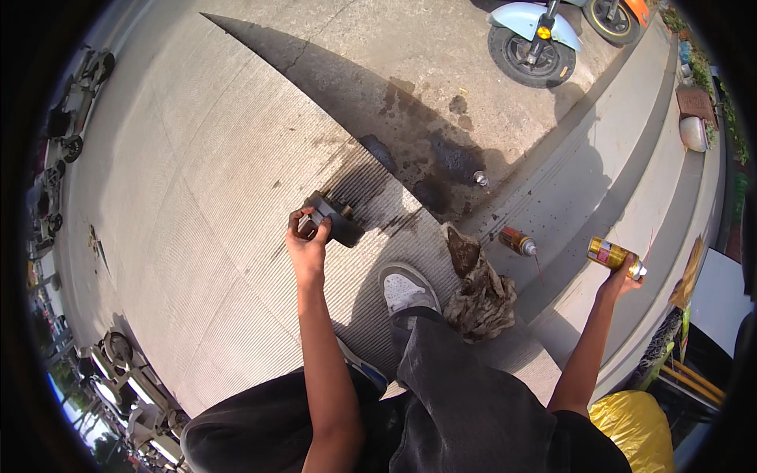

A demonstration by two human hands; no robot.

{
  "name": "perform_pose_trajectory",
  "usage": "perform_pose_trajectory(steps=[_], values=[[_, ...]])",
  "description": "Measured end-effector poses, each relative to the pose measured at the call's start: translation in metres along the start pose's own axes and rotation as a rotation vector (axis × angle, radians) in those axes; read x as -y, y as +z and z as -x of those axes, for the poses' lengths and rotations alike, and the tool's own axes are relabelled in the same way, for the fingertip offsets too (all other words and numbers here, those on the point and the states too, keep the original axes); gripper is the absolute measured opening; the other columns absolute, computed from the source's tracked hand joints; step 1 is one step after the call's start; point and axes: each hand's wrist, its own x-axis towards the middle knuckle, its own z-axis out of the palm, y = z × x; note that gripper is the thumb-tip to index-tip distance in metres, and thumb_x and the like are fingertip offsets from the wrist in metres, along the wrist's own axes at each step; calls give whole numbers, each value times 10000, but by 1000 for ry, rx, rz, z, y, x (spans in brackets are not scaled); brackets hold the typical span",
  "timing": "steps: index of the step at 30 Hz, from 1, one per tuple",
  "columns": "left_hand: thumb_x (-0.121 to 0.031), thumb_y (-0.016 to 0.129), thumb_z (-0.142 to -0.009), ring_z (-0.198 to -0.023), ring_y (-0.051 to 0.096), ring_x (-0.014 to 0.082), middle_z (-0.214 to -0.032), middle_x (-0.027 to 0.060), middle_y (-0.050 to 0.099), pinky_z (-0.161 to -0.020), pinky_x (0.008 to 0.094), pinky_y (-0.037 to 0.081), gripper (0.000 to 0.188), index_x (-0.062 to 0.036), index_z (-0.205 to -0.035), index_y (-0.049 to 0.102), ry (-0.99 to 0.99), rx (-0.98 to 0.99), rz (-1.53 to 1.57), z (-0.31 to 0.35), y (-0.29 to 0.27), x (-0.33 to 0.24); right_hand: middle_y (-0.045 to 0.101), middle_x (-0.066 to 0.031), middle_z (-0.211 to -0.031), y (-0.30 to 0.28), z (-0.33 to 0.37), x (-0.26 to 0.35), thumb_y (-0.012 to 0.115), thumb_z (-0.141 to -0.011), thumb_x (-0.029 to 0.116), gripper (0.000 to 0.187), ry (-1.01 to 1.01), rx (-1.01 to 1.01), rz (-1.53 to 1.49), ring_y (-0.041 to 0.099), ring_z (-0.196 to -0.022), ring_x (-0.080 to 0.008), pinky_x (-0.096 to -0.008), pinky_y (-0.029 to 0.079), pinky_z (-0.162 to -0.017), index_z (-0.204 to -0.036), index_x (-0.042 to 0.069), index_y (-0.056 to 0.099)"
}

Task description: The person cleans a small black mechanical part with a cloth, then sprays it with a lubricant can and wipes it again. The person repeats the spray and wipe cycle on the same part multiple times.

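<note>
Your left grip [307,251] pinches a dark part [342,230]; your right grip [620,282] wraps a gold spray can [604,251].
The part sits at your left fingertips, brass-coloured fittings [347,211] showing; the can points its nozzle rightward. Between your grips lies a soiled rag [482,303], with a second spray can [516,240] beyond it; a light-blue scooter [536,47] stands well beyond both grips.
</note>
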Motion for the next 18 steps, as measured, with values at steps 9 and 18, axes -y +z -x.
perform_pose_trajectory(steps=[9, 18], values=[[-15, 811, -916, -873, 682, 143, -927, 100, 745, -881, 297, 544, 549, -29, -1348, 473, -68, -146, 142, 11, 22, 11, 675, -165, -1133, 223, 202, 96, 494, -1105, 423, 495, 838, 830, -742, 707, -957, -381, -497, 620, -854, -1577, 283, 433], [22, 832, -867, -784, 618, 71, -886, 6, 707, -763, 237, 516, 246, -16, -1042, 663, 36, -104, 173, 9, 24, 19, 725, -161, -1179, 273, 382, 203, 901, -810, 104, 575, -351, 1395, 56, 737, -1011, -309, -393, 583, -874, -1310, 62, 620]])
